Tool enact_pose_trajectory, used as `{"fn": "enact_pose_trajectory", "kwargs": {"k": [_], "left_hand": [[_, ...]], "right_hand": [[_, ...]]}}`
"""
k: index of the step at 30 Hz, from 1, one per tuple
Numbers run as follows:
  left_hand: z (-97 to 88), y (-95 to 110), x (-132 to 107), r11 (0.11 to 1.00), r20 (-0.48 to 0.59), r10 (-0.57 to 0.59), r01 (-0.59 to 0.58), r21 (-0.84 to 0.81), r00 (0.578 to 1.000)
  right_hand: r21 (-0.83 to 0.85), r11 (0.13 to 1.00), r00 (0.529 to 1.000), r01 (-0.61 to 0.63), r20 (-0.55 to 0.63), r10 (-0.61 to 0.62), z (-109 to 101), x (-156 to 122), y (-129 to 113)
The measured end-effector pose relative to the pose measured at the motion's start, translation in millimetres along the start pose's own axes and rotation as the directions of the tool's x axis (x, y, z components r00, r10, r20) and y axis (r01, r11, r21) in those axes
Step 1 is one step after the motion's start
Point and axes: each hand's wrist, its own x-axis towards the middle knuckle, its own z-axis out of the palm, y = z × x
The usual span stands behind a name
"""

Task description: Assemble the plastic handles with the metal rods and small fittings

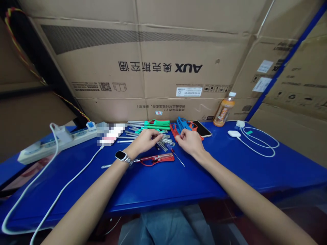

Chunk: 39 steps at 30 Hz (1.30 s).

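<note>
My left hand (148, 140), with a watch (121, 156) at the wrist, is over a pile of metal lighter tubes and clear fuel tanks (167, 140). Its fingers curl down among them, and what they grip is hidden. My right hand (190, 142) pinches a red lighter casing (174, 131) beside blue casings (182, 124). Closer to me, a red long-necked lighter (158, 159) lies with its tube pointing left. A thin screwdriver (178, 158) with a reddish clear handle rests between my hands. Green lighter casings (159, 124) lie behind the pile.
A phone (202, 128) lies behind my right hand. An orange drink bottle (224, 109) stands against the cardboard (158, 44). White chargers and cable (258, 143) are at the right. A power strip (58, 143) and a cable (74, 180) occupy the left of the blue table (204, 190).
</note>
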Motion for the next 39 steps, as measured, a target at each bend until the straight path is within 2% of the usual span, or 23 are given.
{"fn": "enact_pose_trajectory", "kwargs": {"k": [3, 5, 7, 9, 12, 14, 15, 18, 21, 24, 28, 32, 35, 37, 39], "left_hand": [[-5.1, 1.7, -4.0, 0.957, -0.055, -0.178, 0.160, -0.241, 0.983], [-9.4, 2.7, -5.7, 0.833, -0.030, -0.346, 0.293, -0.469, 0.938], [-13.9, 2.2, -8.3, 0.691, 0.023, -0.468, 0.383, -0.613, 0.883], [-17.9, -0.5, -12.5, 0.621, 0.046, -0.518, 0.413, -0.666, 0.854], [-21.5, -7.1, -20.2, 0.602, 0.028, -0.541, 0.410, -0.686, 0.841], [-22.4, -11.4, -24.7, 0.610, 0.024, -0.529, 0.399, -0.684, 0.848], [-22.6, -13.4, -26.5, 0.623, 0.024, -0.515, 0.393, -0.676, 0.857], [-22.5, -20.0, -30.8, 0.714, 0.012, -0.447, 0.365, -0.597, 0.894], [-21.4, -28.7, -34.1, 0.846, -0.022, -0.359, 0.315, -0.429, 0.933], [-19.1, -36.9, -36.7, 0.937, -0.038, -0.290, 0.275, -0.214, 0.956], [-16.2, -42.1, -39.0, 0.970, -0.054, -0.241, 0.240, -0.030, 0.969], [-18.6, -43.4, -34.5, 0.969, -0.134, -0.239, 0.246, 0.035, 0.962], [-23.2, -44.2, -23.7, 0.964, -0.175, -0.239, 0.254, 0.072, 0.955], [-25.6, -45.1, -16.5, 0.965, -0.173, -0.231, 0.248, 0.088, 0.958], [-26.2, -46.2, -13.4, 0.967, -0.168, -0.223, 0.240, 0.090, 0.960]], "right_hand": [[0.144, 0.978, 0.988, 0.153, -0.053, -0.147, -0.9, -13.1, -4.2], [0.230, 0.934, 0.962, 0.272, -0.034, -0.272, 1.2, -22.6, -8.1], [0.271, 0.890, 0.924, 0.368, 0.005, -0.383, 4.5, -30.1, -11.6], [0.270, 0.861, 0.888, 0.431, 0.039, -0.457, 8.0, -34.4, -14.3], [0.243, 0.841, 0.853, 0.483, 0.087, -0.514, 11.8, -34.6, -17.1], [0.234, 0.847, 0.854, 0.478, 0.103, -0.510, 13.1, -31.4, -18.0], [0.237, 0.860, 0.869, 0.451, 0.104, -0.484, 13.6, -29.0, -18.0], [0.241, 0.931, 0.945, 0.274, 0.110, -0.307, 14.4, -19.9, -16.0], [0.165, 0.981, 0.983, 0.106, 0.130, -0.128, 15.0, -12.3, -11.8], [0.029, 0.999, 0.990, 0.038, 0.136, -0.041, 15.7, -9.9, -8.7], [-0.164, 0.984, 0.988, 0.061, 0.150, -0.036, 16.9, -12.2, -8.6], [-0.272, 0.955, 0.978, 0.117, 0.201, -0.062, 15.5, -12.8, -11.9], [-0.311, 0.939, 0.978, 0.144, 0.189, -0.087, 13.8, -5.5, -18.9], [-0.292, 0.932, 0.969, 0.216, 0.184, -0.167, 15.3, 4.9, -27.0], [-0.228, 0.904, 0.926, 0.361, 0.203, -0.319, 20.9, 19.4, -37.6]]}}
